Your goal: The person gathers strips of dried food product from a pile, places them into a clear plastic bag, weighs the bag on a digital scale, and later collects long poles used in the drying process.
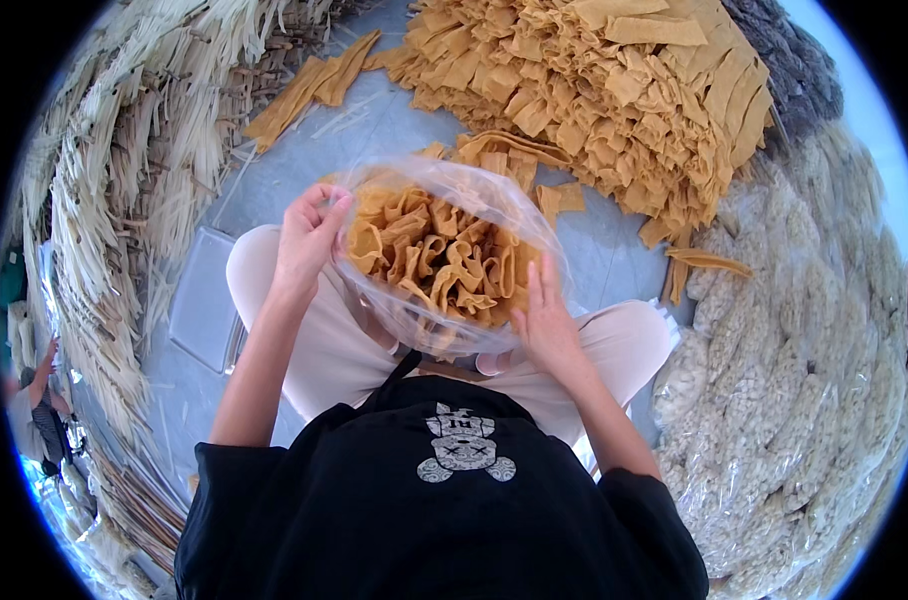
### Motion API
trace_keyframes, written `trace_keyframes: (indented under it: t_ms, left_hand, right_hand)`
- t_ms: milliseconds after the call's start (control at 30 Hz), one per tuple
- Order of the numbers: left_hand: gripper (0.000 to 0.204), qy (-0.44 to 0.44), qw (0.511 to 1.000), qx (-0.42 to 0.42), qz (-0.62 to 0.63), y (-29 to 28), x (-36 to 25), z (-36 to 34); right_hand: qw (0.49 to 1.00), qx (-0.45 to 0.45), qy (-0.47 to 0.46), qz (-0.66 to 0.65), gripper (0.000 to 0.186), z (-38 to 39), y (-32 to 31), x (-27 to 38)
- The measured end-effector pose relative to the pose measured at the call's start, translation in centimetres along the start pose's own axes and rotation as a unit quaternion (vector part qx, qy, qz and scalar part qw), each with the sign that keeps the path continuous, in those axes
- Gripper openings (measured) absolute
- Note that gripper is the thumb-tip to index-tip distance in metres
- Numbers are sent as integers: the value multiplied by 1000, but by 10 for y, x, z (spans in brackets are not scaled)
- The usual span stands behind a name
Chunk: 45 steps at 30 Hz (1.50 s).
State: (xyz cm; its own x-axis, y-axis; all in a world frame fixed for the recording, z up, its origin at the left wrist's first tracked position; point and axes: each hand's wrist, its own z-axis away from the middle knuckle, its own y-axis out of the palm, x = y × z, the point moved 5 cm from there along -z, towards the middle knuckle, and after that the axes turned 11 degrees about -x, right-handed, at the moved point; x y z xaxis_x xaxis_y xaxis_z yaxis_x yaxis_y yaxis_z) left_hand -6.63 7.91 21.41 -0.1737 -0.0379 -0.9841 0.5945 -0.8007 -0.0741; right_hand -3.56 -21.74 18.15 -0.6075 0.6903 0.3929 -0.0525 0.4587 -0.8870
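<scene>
Between my legs stands a clear plastic bag [457,182], its mouth spread wide. Many curled orange-yellow strips [454,255] with a leathery look fill it. My left hand [312,232] pinches the left side of the bag's rim between thumb and fingers. At the right side, my right hand [548,318] lies against the bag with its fingers stretched out. Whether its fingertips are inside or outside the plastic, I cannot tell.
A large heap of orange-yellow strips [594,110] rises ahead, with loose strips [314,88] on the floor. Pale stringy bundles [124,180] line the left, near a clear tray-like box [202,300]. Plastic-wrapped whitish clumps [784,370] fill the right. Another person [44,415] is far left.
</scene>
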Motion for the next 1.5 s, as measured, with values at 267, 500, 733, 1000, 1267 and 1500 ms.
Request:
trace_keyframes:
  t_ms: [267,500,733,1000,1267,1500]
  left_hand:
    - [31,79,977,-28,-195,-30,30,15]
    - [17,-34,995,73,57,-4,23,-13]
    - [6,111,970,-31,215,-29,-112,-63]
    - [20,265,922,-157,236,-166,-204,-38]
    - [16,361,856,-371,4,-262,-209,-1]
    - [15,266,682,-606,-309,-318,-81,-30]
  right_hand:
    - [949,-243,-19,201,56,-21,-68,15]
    - [909,-125,270,-292,16,-38,-28,-79]
    - [813,-336,61,-472,26,-132,-115,-37]
    - [887,-255,-2,-384,44,-152,-135,-21]
    - [929,-167,147,-294,39,-110,-71,-171]
    - [907,-21,221,-357,30,-103,-26,-180]
